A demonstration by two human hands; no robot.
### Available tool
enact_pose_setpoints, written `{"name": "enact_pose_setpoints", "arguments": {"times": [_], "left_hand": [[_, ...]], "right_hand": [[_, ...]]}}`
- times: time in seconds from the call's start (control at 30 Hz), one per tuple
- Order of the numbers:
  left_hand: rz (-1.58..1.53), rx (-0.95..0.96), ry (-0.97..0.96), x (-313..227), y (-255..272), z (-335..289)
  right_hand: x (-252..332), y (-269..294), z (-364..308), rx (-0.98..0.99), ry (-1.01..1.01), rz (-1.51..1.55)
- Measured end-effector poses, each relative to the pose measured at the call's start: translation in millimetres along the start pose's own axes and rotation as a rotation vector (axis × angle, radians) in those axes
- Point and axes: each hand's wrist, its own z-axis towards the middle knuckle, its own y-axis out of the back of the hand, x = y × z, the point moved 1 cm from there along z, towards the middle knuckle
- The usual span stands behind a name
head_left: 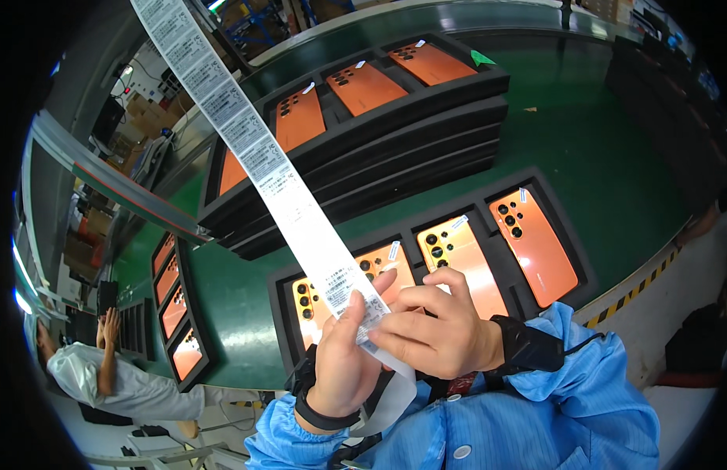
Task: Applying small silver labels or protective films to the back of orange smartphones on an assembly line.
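Note:
A long white strip of printed labels (242,129) runs down from the upper left into my hands. My left hand (340,372) grips its lower part, thumb lying on the face of the strip. My right hand (442,333) pinches at the strip's right edge beside the left thumb; its fingertips partly cover whatever they hold. Below the hands the strip's tail curls against my blue sleeve and jacket. Just beyond lies a black foam tray (496,251) holding several orange phones, backs up, such as the rightmost phone (540,254). My hands and the strip partly hide the others.
Behind stands a stack of black foam trays (434,160), with orange phones in the top one. Another phone tray (192,313) lies at left on the green table (246,345). A person in light clothing (124,380) works at the far left. Dark trays line the right side.

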Motion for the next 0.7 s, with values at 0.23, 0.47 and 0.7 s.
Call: {"name": "enact_pose_setpoints", "arguments": {"times": [0.23, 0.47, 0.7], "left_hand": [[0.064, 0.027, 0.024, -4.7, -2.4, -1.2], [0.108, 0.036, 0.012, -6.4, -9.4, -6.3], [0.091, 0.041, -0.033, -2.8, -8.2, -7.1]], "right_hand": [[-0.8, -2.4, 1.8, 0.004, -0.073, 0.053], [-0.7, 3.7, 5.9, 0.010, -0.056, 0.069], [-1.1, 5.6, 1.4, 0.008, 0.032, 0.071]]}}
